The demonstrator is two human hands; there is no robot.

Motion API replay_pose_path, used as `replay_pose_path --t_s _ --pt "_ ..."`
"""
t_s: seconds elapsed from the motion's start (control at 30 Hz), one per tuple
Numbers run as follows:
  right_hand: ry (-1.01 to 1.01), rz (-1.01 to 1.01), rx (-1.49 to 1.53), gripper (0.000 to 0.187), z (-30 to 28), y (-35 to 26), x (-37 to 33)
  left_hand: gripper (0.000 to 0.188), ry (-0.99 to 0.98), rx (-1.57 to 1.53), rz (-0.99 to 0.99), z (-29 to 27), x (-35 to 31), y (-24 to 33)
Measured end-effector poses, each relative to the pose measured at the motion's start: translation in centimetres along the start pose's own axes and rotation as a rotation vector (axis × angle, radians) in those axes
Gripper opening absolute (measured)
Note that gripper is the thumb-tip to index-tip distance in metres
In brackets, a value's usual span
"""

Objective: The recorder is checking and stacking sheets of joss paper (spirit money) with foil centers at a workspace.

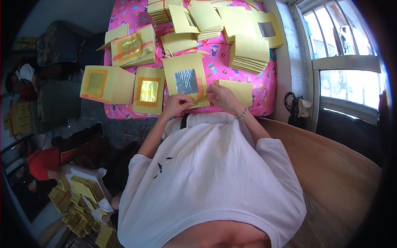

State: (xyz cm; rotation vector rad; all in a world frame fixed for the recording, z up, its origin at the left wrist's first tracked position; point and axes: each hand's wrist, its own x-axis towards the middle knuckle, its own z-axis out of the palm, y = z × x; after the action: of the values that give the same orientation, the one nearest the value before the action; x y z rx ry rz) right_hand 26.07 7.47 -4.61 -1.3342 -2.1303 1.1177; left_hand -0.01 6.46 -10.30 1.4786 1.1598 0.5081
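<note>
Head view: left hand (177,103) and right hand (223,97) fingers pinch the silver-foiled yellow sheet (185,78) at its lower edge

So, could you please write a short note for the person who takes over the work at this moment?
Left hand: pinches the near edge of the yellow sheet with a silver square.
Right hand: fingers on the same edge, partly over a plain yellow sheet.
Things: all lie on the pink cloth.
Done: two sheets with gold squares lie to the left; stacks of yellow paper stand farther back, one tied bundle among them.
Left: the silver sheet is not yet laid aside.
</note>
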Motion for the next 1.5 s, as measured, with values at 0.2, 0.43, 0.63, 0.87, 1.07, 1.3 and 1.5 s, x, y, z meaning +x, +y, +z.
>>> replay_pose_path --t_s 0.2,0.43,0.63,0.87,1.07,1.3,1.5 --pt "-0.029 -0.036 -0.014 0.022 -0.3 0.1 0.2 0.015 -0.029 -0.018 -0.027 -0.2 0.2 -0.2" --pt "-0.096 0.006 -0.004 0.025 -0.5 0.1 -0.1 0.009 -0.064 -0.044 -0.026 -0.5 0.2 0.7" --pt "-0.099 -0.004 -0.015 0.027 -0.3 0.7 -0.2 0.01 -0.081 -0.054 -0.034 -0.7 0.2 1.0" --pt "-0.11 0.003 0.002 0.027 -0.4 1.0 -0.3 0.014 -0.087 -0.009 -0.023 -0.9 0.4 1.0" --pt "-0.12 0.0 0.002 0.028 -0.4 0.8 -0.2 0.012 -0.08 -0.028 -0.034 -0.7 0.4 0.9" --pt "-0.025 0.127 0.093 0.023 0.9 2.4 0.0 0.012 -0.07 -0.029 -0.036 -0.7 0.4 0.4" --pt "-0.133 0.482 0.408 0.029 1.9 2.3 1.3 0.01 -0.1 -0.188 -0.097 -0.7 -0.2 -0.4"
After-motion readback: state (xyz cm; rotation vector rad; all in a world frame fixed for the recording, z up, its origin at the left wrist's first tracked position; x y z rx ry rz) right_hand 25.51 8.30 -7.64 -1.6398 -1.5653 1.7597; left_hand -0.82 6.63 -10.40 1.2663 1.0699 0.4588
